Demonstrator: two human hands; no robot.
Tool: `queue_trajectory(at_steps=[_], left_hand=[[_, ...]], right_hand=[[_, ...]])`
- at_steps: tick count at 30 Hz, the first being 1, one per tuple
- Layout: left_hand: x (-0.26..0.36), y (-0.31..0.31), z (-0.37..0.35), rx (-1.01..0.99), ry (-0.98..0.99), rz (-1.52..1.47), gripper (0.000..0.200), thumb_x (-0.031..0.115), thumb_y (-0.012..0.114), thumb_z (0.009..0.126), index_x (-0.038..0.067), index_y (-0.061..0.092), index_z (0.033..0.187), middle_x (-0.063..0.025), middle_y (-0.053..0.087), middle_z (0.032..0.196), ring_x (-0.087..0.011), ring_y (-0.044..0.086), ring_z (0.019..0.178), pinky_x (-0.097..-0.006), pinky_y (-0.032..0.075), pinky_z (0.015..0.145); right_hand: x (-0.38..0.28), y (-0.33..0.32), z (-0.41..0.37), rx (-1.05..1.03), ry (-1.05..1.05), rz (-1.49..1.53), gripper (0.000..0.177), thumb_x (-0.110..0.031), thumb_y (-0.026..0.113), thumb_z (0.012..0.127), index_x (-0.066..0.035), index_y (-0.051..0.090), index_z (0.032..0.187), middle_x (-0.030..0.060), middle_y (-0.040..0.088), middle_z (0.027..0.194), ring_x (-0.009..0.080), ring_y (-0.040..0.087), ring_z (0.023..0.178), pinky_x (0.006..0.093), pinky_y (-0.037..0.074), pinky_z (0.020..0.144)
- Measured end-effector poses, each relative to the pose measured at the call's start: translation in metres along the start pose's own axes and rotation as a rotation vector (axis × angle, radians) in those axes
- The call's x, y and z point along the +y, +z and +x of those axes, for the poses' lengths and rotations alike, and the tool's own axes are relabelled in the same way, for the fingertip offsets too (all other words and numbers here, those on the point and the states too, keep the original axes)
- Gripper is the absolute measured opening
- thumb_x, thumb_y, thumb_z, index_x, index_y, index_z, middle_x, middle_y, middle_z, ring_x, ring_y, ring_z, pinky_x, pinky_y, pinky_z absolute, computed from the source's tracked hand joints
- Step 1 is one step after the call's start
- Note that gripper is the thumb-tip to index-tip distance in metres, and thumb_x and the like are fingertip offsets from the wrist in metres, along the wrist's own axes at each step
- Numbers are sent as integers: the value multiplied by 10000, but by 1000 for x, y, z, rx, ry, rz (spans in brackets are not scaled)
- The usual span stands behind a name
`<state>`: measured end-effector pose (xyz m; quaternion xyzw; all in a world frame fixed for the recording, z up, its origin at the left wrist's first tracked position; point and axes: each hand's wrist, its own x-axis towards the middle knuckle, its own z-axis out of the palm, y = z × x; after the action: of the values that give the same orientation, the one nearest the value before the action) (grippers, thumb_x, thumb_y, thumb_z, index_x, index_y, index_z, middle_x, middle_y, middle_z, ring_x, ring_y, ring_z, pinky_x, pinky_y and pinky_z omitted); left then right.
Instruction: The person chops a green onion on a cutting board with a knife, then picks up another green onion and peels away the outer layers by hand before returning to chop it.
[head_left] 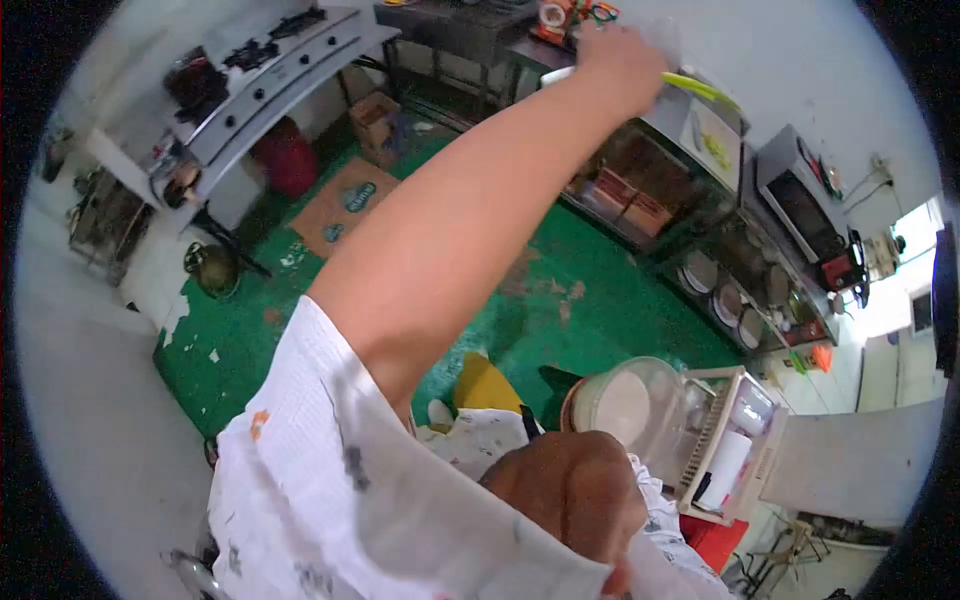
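Head view, strong fisheye, scene tilted.

Left hand (620,55): arm stretched far out over the green floor (560,290) to the counter top (670,115). Fingers closed round a long thin utensil (695,87).

Utensil: slim and straight. One end sticks out of the fist yellow-green, the other end is white. Blurred, so cannot tell blade from handle. It sits at the top of the view, above the counter edge, just beside a white cutting board (715,145) with green scraps on it.

Right hand (575,495): low in view, close to the body, coming out of a white patterned sleeve (330,480). Only the rounded back shows; cannot tell whether it is closed or holds anything.

Containers:
- clear tub (625,405) next to the right hand, pale whitish contents, nearly full
- open rack (745,440) touching the tub, a white roll (728,468) standing in it
- lower counter shelf: brown boxes (630,200) side by side, contents not visible
- next shelf bay: plates (715,290) stood on edge
- cardboard box (375,115) on the floor, contents unclear

Microwave (800,195) on the counter further along. Gas stove (270,70) on a table across the floor, red cylinder (285,155) under it
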<state>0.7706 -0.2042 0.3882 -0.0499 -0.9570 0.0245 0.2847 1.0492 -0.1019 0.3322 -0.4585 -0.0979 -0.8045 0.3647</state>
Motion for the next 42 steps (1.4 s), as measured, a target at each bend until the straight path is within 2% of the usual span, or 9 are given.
queue_trajectory(at_steps=[8,11,15,17,21,24,33,38,42], left_hand=[[22,72,111,-84,198,-73,325,187,557,851,33,631,1127,-173,546,1221,-321,497,1144,-469,384,923],[19,92,163,-186,238,-91,303,176,544,852,40,639,1106,-159,569,1176,-308,516,1109,-452,395,902],[29,130,241,-155,222,-122,291,174,546,849,34,639,1086,-162,570,1160,-299,530,1083,-448,416,885],[37,146,266,-154,239,-139,292,178,549,848,30,637,1084,-165,569,1160,-298,535,1077,-449,424,879],[66,187,318,-203,171,-331,274,202,538,848,68,652,1057,-154,595,1137,-326,555,1087,-510,435,880],[84,280,335,-37,320,-394,263,228,518,846,58,638,1007,-199,646,991,-375,627,928,-530,486,768],[93,525,296,-643,-89,-955,301,325,540,886,42,560,986,-203,644,839,-407,612,825,-470,464,712],[97,630,307,-711,-459,-1243,175,221,574,914,57,526,878,-12,508,609,-114,482,472,-280,393,429],[98,667,320,-733,-764,-1500,143,206,537,941,67,523,915,-7,505,652,-84,456,476,-235,407,426]], right_hand=[[-60,-102,71,-323,-69,170,428,-121,499,911,-78,383,501,56,334,450,261,337,345,395,215,384],[-104,-123,72,221,-159,18,251,-206,521,907,-93,549,685,107,585,609,251,557,538,389,424,553],[-143,-131,117,895,-637,-27,266,-267,487,917,-118,558,709,32,572,562,208,520,464,352,373,478],[-200,-184,115,204,-128,-131,158,-141,607,888,7,570,846,135,585,891,281,552,875,394,406,787],[-266,-221,110,233,-34,-395,136,-126,599,898,4,559,897,134,583,933,285,553,943,403,416,829],[-316,-239,106,464,174,-1306,171,-93,589,905,-24,536,1052,109,604,991,271,571,1025,382,439,901],[-471,-375,19,1375,186,-1349,118,-87,574,914,-22,585,1011,72,641,1019,144,584,991,300,458,886],[-578,-501,-49,1636,140,-1606,127,-117,583,911,-14,581,986,45,636,968,103,575,870,279,478,792],[-660,-576,-72,1852,317,-2070,216,-134,591,864,-6,575,1038,155,622,997,282,602,925,362,479,816]])
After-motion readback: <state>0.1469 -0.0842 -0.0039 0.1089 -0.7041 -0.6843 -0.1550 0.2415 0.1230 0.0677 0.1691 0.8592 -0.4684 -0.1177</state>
